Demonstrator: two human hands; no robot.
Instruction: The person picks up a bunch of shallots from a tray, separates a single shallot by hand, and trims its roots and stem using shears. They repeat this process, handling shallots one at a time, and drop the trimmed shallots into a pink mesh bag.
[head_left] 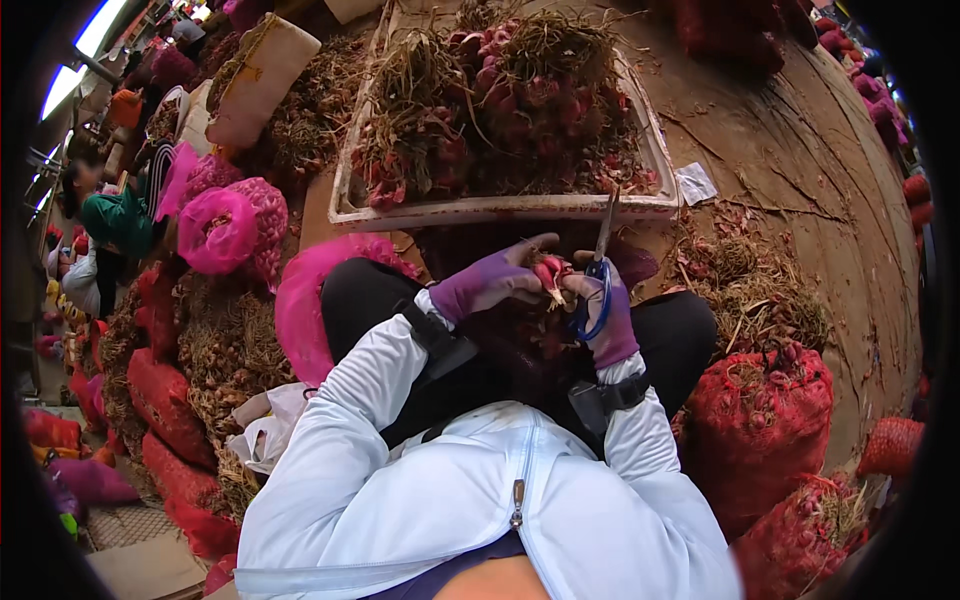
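Observation:
My left hand [495,275], in a purple and grey glove, grips a small red-skinned bulb [550,276] with pale stringy roots. My right hand [605,310], gloved alike, holds scissors [592,315] with blue handles, blades pointing up and away from me; its thumb is at the bulb. Beyond both hands, a white foam tray [420,215] holds a heap of bulbs [500,100] with dried stalks. A pink mesh bag [305,330] lies by my left knee; the dark area between my legs is hard to make out.
Red mesh sacks [755,430] sit at my right beside loose stalks [770,300]. At left are filled pink bags [225,230], red sacks [170,400], a white plastic bag [268,435] and a co-worker in green [115,220]. A paper scrap [695,182] lies on the brown ground [800,160].

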